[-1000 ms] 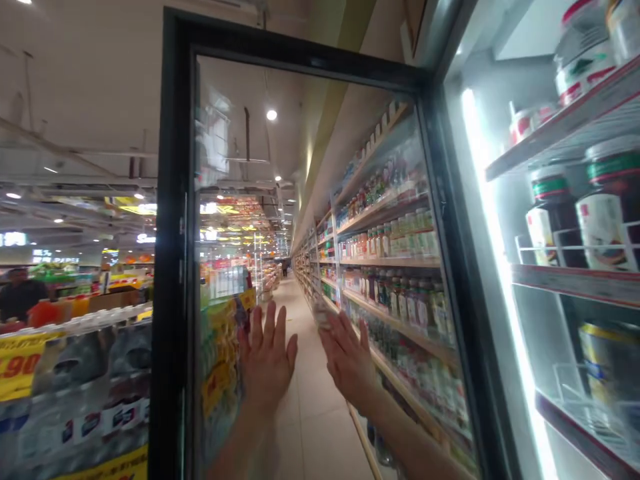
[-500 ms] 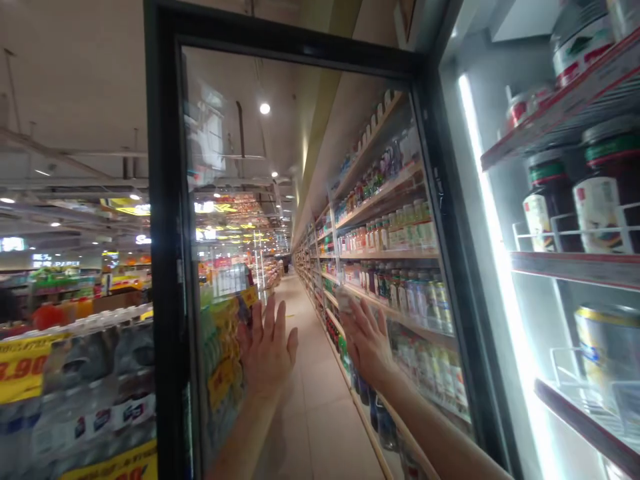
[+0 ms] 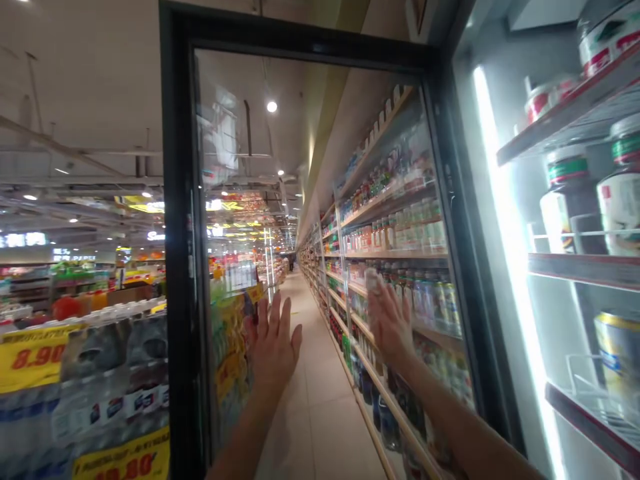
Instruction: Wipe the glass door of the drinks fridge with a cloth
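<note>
Glass cooler door (image 3: 305,140) is being fronted by the left hand (image 3: 274,337), splayed wide, and the right hand (image 3: 393,323), whose hold can't be told.

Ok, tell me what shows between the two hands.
In the head view, pale floor and stocked shelves show through the glass door between the left hand and the right hand.
</note>
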Demonstrator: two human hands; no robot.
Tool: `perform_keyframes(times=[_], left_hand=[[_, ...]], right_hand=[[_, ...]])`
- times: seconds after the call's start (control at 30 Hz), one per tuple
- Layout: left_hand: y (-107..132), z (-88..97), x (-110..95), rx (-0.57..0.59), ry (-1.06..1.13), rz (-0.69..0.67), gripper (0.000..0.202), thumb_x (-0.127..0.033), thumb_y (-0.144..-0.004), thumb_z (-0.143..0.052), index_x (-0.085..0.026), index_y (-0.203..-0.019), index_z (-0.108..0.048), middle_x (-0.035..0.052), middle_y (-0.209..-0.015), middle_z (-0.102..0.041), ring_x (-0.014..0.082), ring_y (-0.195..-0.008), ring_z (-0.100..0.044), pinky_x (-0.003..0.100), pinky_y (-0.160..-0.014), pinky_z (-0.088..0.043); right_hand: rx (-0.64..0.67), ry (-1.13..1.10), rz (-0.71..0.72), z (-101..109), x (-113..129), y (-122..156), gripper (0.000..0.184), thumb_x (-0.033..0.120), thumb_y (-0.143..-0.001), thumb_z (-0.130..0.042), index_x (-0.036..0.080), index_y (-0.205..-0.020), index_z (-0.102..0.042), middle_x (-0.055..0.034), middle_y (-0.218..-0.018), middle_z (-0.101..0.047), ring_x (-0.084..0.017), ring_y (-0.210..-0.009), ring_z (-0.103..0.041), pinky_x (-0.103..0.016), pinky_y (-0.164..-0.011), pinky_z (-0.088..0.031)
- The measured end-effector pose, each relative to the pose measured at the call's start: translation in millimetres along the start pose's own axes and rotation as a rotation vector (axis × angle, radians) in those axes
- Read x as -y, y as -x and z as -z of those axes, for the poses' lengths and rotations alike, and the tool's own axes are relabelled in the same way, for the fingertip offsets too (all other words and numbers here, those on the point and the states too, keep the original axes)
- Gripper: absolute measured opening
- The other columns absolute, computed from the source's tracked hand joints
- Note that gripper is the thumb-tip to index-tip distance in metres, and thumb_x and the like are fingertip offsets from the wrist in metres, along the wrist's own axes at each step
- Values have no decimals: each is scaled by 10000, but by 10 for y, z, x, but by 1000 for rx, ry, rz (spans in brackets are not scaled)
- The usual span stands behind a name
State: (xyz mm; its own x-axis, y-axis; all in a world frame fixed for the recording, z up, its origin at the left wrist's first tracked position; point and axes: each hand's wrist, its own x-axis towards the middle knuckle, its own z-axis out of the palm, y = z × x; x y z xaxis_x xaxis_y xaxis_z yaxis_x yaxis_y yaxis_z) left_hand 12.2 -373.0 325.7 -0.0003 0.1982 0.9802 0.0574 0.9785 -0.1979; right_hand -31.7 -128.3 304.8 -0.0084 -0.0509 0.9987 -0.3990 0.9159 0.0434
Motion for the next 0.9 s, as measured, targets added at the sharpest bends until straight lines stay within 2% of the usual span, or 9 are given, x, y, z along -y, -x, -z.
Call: perform_keyframes(times=[0.1,0.17,0.33,0.4,0.5,0.57,0.67,0.8,0.9], left_hand=[[-9,5,-10,-15,-5,-13,667,-274,-888,-469,-223,-1458,-127,113,-1447,-357,259,-1396,-181,521,-1124,-138],[-18,0,-15,-17,-8,-10,671,-264,-885,-472,-222,-1459,-127,113,-1450,-353,253,-1399,-176,516,-1126,-138],[-4,-24,7,-13,-11,-8,657,-280,-881,-485,-220,-1454,-171,121,-1455,-348,258,-1397,-191,516,-1125,-141],[15,-21,14,-13,-8,-17,653,-281,-882,-480,-217,-1455,-174,125,-1448,-362,259,-1397,-192,517,-1123,-143],[-30,-1,-11,-22,4,-8,646,-281,-882,-472,-217,-1454,-180,131,-1442,-374,267,-1397,-193,527,-1120,-145],[-176,7,-52,-26,22,4,622,-292,-887,-459,-219,-1449,-204,134,-1450,-362,274,-1396,-198,535,-1119,-142],[-555,4,-131,-7,66,28,582,-353,-897,-435,-203,-1433,-262,145,-1480,-299,289,-1395,-196,540,-1118,-140],[-974,3,-221,-25,89,80,581,-428,-893,-422,-198,-1415,-307,140,-1504,-240,308,-1398,-177,566,-1116,-98],[-1031,29,-253,-45,63,85,576,-426,-896,-419,-193,-1412,-313,143,-1498,-256,300,-1399,-178,561,-1118,-89]], right_hand=[[-103,59,-291,20,-379,-67,480,243,-892,-350,201,-1367,-405,-137,-1467,-339,-287,-1371,-271,-566,-1062,-245],[-128,66,-332,14,-405,-57,505,241,-894,-345,193,-1396,-354,-150,-1482,-303,-293,-1381,-245,-565,-1050,-268],[19,29,63,35,-303,159,525,191,-876,-380,268,-1394,-349,-89,-1469,-350,-238,-1391,-239,-501,-1107,-213],[-12,64,-52,80,-538,212,509,209,-879,-368,259,-1385,-370,-98,-1464,-354,-253,-1376,-271,-522,-1091,-233],[-147,103,-393,120,-1025,131,506,261,-888,-321,147,-1375,-394,-193,-1449,-338,-330,-1339,-316,-581,-1008,-317],[-197,80,-462,99,-1174,-19,523,285,-890,-306,95,-1368,-398,-229,-1448,-315,-358,-1335,-307,-598,-987,-330],[-186,28,-315,38,-935,-272,514,273,-885,-328,151,-1382,-387,-163,-1479,-294,-314,-1366,-263,-552,-1037,-309],[-41,-30,62,46,-406,-465,522,216,-870,-362,228,-1392,-366,-83,-1491,-301,-237,-1394,-225,-462,-1080,-297],[29,-12,81,144,-541,-555,482,226,-877,-360,239,-1355,-421,-82,-1464,-356,-232,-1376,-270,-487,-1086,-275]])
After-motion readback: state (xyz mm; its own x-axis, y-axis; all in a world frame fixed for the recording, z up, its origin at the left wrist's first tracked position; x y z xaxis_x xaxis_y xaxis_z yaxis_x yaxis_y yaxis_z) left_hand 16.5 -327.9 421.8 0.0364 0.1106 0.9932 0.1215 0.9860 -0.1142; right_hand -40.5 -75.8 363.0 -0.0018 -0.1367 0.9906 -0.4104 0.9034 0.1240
